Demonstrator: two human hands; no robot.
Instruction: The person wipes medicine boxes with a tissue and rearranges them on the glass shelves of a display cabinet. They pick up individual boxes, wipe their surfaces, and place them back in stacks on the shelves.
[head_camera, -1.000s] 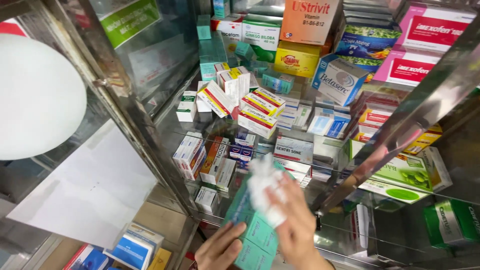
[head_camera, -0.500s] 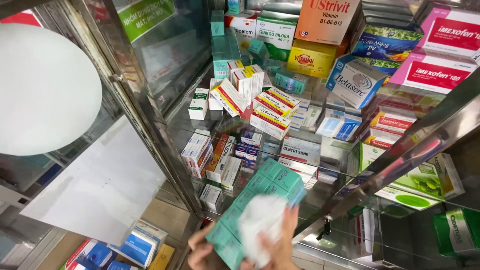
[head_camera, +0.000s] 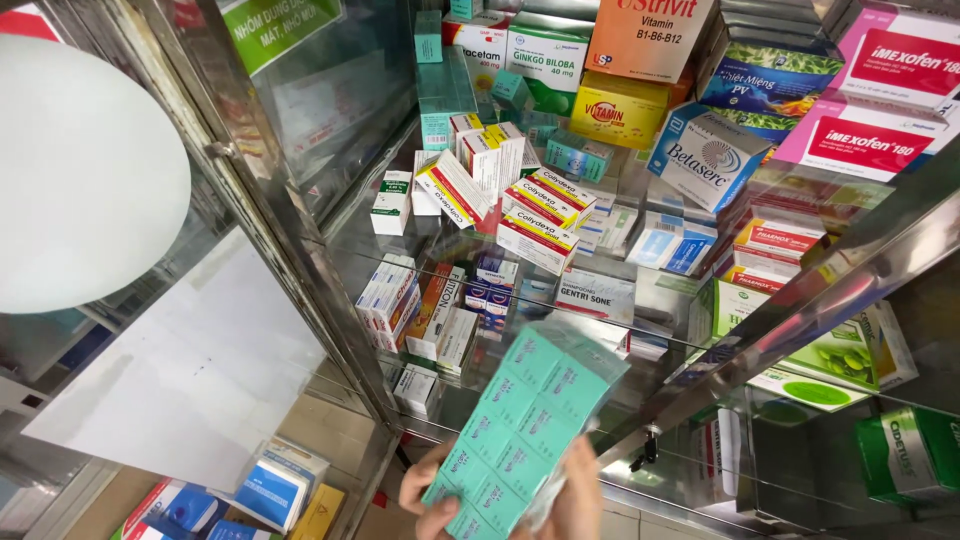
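Two hands (head_camera: 500, 495) clasp teal box stack (head_camera: 530, 420); glass shelf edge (head_camera: 520, 275) near.

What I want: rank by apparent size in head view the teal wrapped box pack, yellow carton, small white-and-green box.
1. teal wrapped box pack (nearest the camera, so flattered)
2. yellow carton
3. small white-and-green box
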